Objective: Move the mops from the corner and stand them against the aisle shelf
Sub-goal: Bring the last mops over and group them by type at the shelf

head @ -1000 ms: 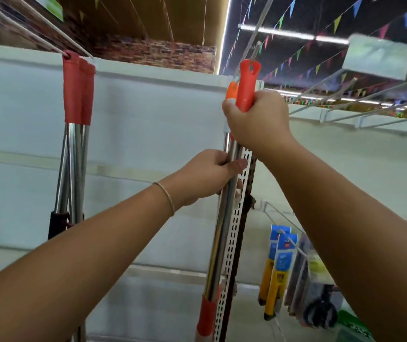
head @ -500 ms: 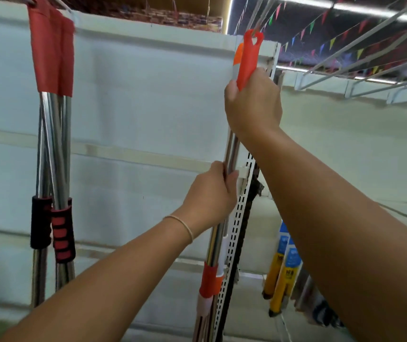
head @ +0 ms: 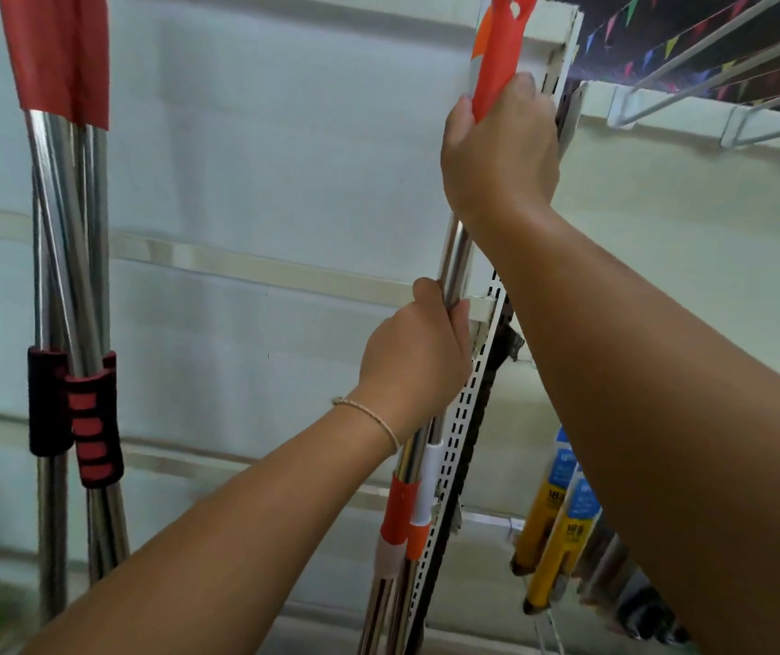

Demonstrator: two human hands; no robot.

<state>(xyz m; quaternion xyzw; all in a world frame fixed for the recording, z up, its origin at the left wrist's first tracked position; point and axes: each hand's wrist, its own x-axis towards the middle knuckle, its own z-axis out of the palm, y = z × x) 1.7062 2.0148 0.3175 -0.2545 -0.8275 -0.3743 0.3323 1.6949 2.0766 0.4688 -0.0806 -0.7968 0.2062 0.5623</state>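
Against shelf upright point(head: 461, 465): both hands grip mop handles point(head: 455, 257).

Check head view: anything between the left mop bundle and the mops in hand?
Nothing. Between the leaning mop bundle and the held mops, head view shows only bare white shelf panel.

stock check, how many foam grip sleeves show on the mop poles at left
2: a black sleeve on the outer pole, a red-and-black sleeve beside it, touching. A third may hide behind.
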